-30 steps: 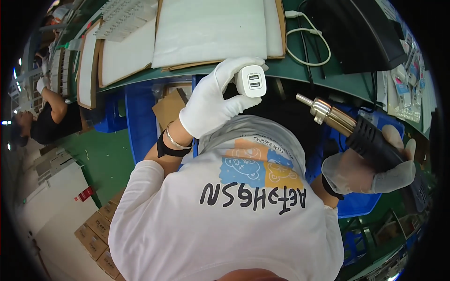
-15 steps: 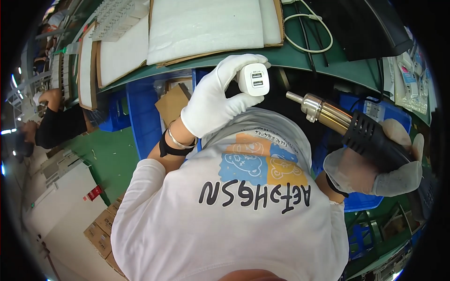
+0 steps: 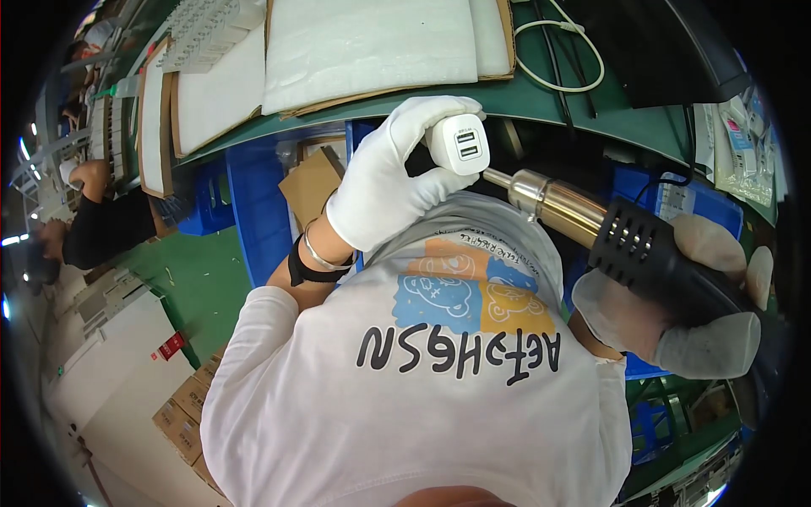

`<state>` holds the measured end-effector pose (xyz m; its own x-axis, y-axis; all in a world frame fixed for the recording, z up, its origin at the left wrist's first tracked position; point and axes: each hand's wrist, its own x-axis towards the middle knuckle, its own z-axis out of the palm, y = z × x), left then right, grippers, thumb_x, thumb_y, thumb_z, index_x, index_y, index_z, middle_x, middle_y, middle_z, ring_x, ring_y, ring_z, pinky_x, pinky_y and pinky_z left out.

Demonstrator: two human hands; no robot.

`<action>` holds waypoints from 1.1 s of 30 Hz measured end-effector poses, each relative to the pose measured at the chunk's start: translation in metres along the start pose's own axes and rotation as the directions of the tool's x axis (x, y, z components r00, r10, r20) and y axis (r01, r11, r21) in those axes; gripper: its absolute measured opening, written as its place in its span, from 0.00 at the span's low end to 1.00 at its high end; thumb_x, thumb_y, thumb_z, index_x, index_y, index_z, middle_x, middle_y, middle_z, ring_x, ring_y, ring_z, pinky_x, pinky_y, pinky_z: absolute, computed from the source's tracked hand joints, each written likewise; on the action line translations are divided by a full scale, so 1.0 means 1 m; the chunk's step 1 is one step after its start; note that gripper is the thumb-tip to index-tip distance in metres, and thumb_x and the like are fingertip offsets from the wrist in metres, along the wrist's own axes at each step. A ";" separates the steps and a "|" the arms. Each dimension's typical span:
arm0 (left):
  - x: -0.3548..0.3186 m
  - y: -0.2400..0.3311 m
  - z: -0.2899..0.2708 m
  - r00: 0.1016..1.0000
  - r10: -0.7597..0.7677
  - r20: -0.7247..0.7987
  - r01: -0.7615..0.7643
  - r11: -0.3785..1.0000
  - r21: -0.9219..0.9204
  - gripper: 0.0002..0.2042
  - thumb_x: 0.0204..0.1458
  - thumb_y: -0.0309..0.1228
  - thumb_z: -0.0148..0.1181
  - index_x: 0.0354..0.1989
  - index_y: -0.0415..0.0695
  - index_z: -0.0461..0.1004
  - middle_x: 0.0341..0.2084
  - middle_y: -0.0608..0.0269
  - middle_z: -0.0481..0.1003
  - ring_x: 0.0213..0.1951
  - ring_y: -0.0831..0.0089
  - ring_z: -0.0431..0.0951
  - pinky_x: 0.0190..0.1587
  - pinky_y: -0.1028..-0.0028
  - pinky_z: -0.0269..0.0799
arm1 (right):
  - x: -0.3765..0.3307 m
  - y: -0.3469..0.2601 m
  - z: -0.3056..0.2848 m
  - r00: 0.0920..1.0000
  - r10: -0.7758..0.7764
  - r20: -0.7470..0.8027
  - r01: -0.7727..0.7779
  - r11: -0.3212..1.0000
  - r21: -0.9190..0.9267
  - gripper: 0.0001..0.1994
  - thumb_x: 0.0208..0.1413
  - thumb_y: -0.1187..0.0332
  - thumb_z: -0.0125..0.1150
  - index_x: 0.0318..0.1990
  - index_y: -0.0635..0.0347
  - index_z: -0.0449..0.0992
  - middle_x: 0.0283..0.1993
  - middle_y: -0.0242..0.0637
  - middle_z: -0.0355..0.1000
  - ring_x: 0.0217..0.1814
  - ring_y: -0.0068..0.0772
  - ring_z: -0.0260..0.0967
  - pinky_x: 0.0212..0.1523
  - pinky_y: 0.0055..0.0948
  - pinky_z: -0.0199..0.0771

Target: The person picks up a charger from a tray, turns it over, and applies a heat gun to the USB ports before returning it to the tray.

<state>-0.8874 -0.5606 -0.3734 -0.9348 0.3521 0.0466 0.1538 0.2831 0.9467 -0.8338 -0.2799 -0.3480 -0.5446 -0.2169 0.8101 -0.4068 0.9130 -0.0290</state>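
My left hand point(image 3: 397, 173), in a white glove, grips a white two-port USB charger point(image 3: 459, 145) between thumb and fingers. The face with both ports is turned up toward me. Gloved too, my right hand point(image 3: 676, 308) is wrapped round the black handle of a hot air gun point(image 3: 629, 241). The gun's metal barrel points left, and its thin nozzle tip point(image 3: 497, 177) is right by the charger's lower right corner; whether they touch I cannot tell. Part of the handle is hidden behind my fingers.
On the green bench point(image 3: 625, 131) ahead lie white foam sheets point(image 3: 372, 55) on cardboard, a looped white cable point(image 3: 553, 84) and a black device point(image 3: 676, 51). Blue bins point(image 3: 258, 211) stand below the bench edge. Far left, a co-worker's arm point(image 3: 93, 177) shows.
The hot air gun in my right hand has moved left, bringing its nozzle up to the charger. My left hand has stayed nearly in place, the charger slightly turned.
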 end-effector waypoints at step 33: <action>-0.005 -0.007 0.003 1.000 -0.018 0.018 0.016 0.994 0.111 0.29 0.42 0.20 0.70 0.54 0.42 0.65 0.48 0.59 0.72 0.50 0.71 0.72 0.55 0.72 0.67 | 0.002 0.003 0.008 0.985 -0.170 -0.025 0.167 0.983 -0.080 0.25 0.58 0.69 0.52 0.61 0.65 0.54 0.45 0.49 0.65 0.38 0.41 0.67 0.48 0.34 0.71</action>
<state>-0.8830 -0.5621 -0.3812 -0.9315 0.3629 0.0237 0.1735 0.3864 0.9059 -0.8419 -0.2809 -0.3511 -0.4488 -0.3600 0.8179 -0.4320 0.8886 0.1541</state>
